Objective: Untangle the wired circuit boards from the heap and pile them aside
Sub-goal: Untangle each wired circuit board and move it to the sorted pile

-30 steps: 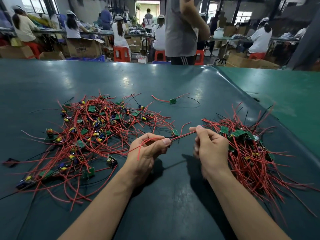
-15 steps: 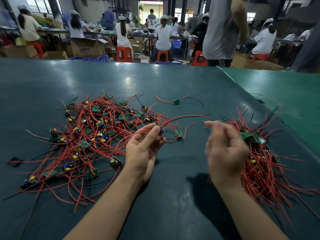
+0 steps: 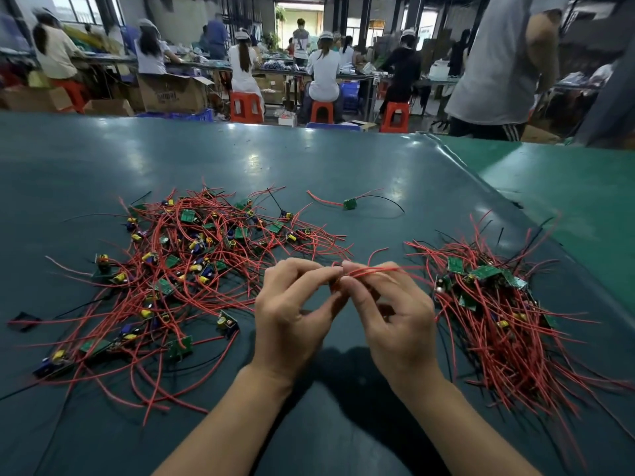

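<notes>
Pinching red wires (image 3: 372, 271) between both hands, left hand (image 3: 292, 317) and right hand (image 3: 395, 321), we hold one board's leads above the tabletop (image 3: 309, 166), between heap (image 3: 192, 269) and sorted pile (image 3: 498, 314). Light, floppy, snag-prone; best gripped near the board.

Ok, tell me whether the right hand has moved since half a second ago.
Yes. The right hand has swung left, away from the sorted pile, and now meets the left hand over red wires that both pinch.
</notes>
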`<state>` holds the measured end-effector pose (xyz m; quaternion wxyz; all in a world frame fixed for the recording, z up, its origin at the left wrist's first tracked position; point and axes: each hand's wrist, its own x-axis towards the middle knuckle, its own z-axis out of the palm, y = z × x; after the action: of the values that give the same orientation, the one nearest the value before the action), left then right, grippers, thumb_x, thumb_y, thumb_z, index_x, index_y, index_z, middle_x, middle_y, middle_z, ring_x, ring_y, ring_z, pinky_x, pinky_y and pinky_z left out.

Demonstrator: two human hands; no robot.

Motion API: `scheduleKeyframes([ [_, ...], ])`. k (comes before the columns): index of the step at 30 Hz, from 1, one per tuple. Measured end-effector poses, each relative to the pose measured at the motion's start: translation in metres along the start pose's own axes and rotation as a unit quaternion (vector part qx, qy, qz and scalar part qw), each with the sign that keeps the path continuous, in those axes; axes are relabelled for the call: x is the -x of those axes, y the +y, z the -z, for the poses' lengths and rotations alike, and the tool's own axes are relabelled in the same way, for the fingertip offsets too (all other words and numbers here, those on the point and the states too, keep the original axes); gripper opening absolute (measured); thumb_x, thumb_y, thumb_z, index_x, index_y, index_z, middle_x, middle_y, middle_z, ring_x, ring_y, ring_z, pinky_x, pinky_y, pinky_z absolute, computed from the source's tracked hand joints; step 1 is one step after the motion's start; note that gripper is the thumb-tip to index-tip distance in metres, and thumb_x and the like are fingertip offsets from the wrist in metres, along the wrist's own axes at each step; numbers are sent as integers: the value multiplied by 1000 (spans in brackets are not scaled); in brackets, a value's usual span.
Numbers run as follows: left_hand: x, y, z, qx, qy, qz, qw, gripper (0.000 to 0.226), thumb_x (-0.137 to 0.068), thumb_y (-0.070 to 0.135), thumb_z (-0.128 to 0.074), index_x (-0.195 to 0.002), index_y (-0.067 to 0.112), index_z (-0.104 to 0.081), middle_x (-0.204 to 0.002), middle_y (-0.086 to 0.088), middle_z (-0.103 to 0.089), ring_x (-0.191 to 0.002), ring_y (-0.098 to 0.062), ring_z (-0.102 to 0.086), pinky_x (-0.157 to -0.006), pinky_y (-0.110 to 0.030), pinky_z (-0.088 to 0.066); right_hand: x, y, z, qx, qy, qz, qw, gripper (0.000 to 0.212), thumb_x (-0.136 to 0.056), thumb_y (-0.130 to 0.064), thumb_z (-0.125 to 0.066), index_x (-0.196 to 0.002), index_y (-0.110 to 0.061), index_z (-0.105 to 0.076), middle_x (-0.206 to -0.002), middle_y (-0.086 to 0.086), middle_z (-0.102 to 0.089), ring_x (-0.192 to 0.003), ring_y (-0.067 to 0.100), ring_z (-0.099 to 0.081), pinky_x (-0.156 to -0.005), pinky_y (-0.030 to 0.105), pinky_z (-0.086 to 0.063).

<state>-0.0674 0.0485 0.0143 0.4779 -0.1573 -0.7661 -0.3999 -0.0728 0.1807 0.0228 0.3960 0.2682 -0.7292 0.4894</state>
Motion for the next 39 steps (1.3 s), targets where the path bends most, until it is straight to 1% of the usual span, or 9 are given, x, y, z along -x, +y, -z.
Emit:
scheduleKeyframes([
  [3,-1,-4,0,-15,-3,-24,1000,21,-81,22,-78,-97,8,-76,-89,-8,-64,-79,-26,-60,-69,-42,-51,-1,-6,1,-75,3,-91,993,8,-88,-17,-69,-86,-15,-76,-77,-18,-66,-67,3,-62,-62,16,-47],
  [8,-3,-3,-3,17,-48,-62,997,19,-83,9,-74,-102,6,-73,-102,-5,-69,-99,-23,-64,-83,-46,-51,-3,-12,5,-242,21,-254,936,12,-86,-22,-69,-76,-19,-75,-53,0,-56,-38,13,-42,-35,23,-34],
  [14,-3,-9,0,-25,-35,-85,995,22,-86,20,-72,-103,5,-74,-92,-3,-71,-85,-15,-63,-75,-41,-51,-3,-10,3,-233,-15,-251,940,15,-81,-22,-71,-93,-18,-79,-61,-11,-50,-48,5,-41,-46,14,-33],
  [18,-2,-7,0,-43,-59,-96,993,26,-90,21,-67,-110,5,-72,-86,-6,-67,-78,-22,-60,-71,-41,-48,-6,-7,8,-325,-45,-336,883,20,-74,-20,-74,-92,-17,-80,-51,-12,-46,-37,6,-32,-40,12,-26],
  [21,-1,-7,0,-42,-75,-91,992,27,-89,17,-70,-115,11,-70,-83,-5,-64,-75,-24,-59,-68,-41,-48,-7,-8,10,-294,-51,-312,902,12,-76,-20,-74,-85,-16,-80,-53,-4,-50,-38,9,-31,-39,14,-25],
  [24,-1,-8,-3,-51,-74,-80,993,23,-88,19,-71,-106,5,-73,-81,-7,-64,-71,-27,-58,-65,-41,-50,-9,-6,11,-248,7,-289,925,8,-81,-13,-74,-81,-19,-80,-57,-9,-56,-40,5,-38,-40,16,-29],
  [29,-1,-10,-4,-60,-69,-76,993,23,-85,21,-74,-98,2,-74,-77,-7,-63,-67,-27,-57,-64,-39,-50,-21,0,19,-310,118,-340,880,18,-87,-14,-70,-70,-14,-75,-52,-6,-45,-36,8,-25,-38,17,-22],
  [33,-2,-9,-4,-64,-81,-89,991,22,-84,20,-75,-98,2,-74,-76,-7,-63,-66,-28,-56,-64,-38,-49,-26,4,24,-325,169,-356,860,34,-95,-13,-61,-63,-16,-74,-63,1,-58,-35,6,-28,-36,16,-26],
  [39,-2,-16,3,-83,-74,-106,988,23,-84,19,-75,-99,1,-74,-77,-8,-64,-65,-29,-57,-62,-41,-49,-34,9,35,-314,259,-333,850,39,-96,-12,-59,-59,-17,-67,-58,-3,-57,-37,7,-28,-37,18,-23],
])
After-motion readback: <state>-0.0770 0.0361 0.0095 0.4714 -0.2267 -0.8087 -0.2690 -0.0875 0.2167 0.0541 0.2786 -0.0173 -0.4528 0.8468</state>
